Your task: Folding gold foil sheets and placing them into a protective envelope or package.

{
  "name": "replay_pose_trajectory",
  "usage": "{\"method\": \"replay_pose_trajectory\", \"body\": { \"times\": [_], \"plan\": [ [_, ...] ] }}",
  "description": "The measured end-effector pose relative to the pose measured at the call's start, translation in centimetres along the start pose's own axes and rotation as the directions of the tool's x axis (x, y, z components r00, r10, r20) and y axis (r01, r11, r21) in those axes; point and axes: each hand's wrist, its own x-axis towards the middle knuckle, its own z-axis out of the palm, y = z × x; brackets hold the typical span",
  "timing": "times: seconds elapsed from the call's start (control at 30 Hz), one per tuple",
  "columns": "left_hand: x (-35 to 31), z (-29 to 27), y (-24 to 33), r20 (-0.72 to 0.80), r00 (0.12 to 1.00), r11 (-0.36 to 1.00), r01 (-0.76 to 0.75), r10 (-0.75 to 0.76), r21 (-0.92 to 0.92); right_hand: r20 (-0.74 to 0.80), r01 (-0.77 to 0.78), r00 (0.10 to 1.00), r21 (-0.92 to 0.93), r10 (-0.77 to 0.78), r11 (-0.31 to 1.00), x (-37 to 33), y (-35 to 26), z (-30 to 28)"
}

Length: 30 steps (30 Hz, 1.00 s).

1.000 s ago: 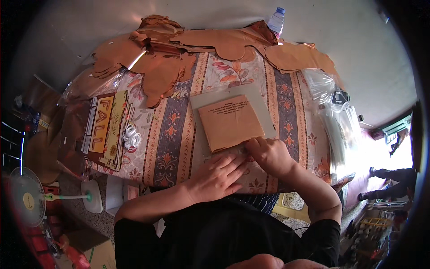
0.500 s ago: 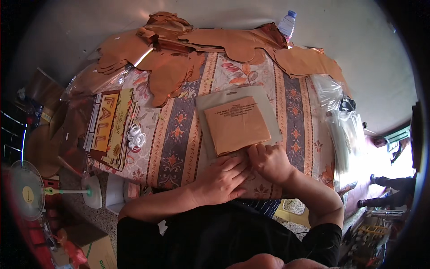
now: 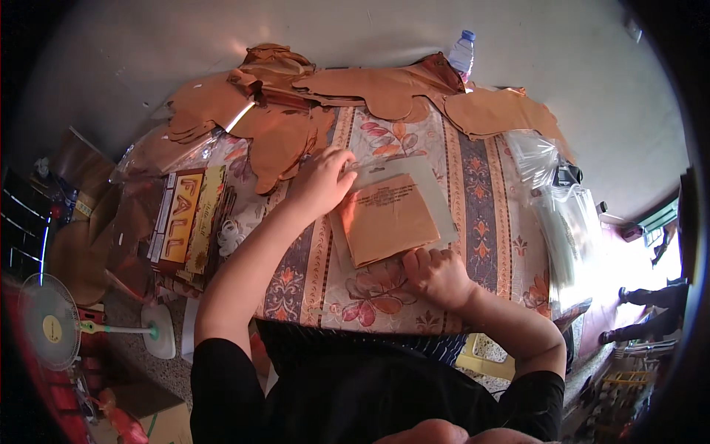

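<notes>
A clear plastic bag (image 3: 444, 194) with a hang hole at its top lies flat before me, holding a folded square stack of brown paper (image 3: 392, 229) under some dark print. My left hand (image 3: 323, 180) is at the bag's upper left corner, thumb and fingers apart, with nothing visible between them. At the bag's lower right edge, my right hand (image 3: 438, 277) is closed with its fingers curled. Whatever its fingertips pinch is hidden.
Brown scalloped paper cutouts (image 3: 370, 92) line the table's far side, near a water bottle (image 3: 461, 55). Left lie printed cards (image 3: 185, 218) and white bands (image 3: 231, 237). Clear plastic bags (image 3: 558, 229) are stacked right. A fan (image 3: 52, 325) stands beyond the patterned tablecloth (image 3: 292, 285).
My left hand has gone from the bag's lower edge, beside my right hand, up to its upper left corner. My right hand stays near the lower edge. The whole view has shifted slightly.
</notes>
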Motion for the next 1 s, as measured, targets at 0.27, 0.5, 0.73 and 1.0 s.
{"method": "replay_pose_trajectory", "body": {
  "times": [0.27, 0.5, 0.73, 1.0],
  "plan": [
    [2.7, 1.1, 0.0, 0.190, 0.944, 0.962, 0.274, -0.270, 0.007, 0.001, -0.028, 1.000, 0.044, 0.028, 0.999, -0.3, 0.1, 0.6],
    [2.4, 1.1, -3.8, 0.319, 0.921, 0.870, 0.335, -0.222, -0.361, -0.012, 0.002, 1.000, 0.021, -0.001, 1.000, -0.3, 0.1, 0.3],
    [2.5, 1.2, -4.7, 0.258, 0.955, 0.863, 0.250, -0.146, -0.438, -0.004, 0.015, 1.000, 0.030, -0.015, 0.999, -0.2, 0.3, 0.2],
    [2.4, 0.9, -1.2, 0.175, 0.973, 0.930, 0.200, -0.151, -0.310, -0.010, 0.002, 1.000, 0.009, -0.002, 1.000, -0.2, 0.1, 0.2]
  ]
}}
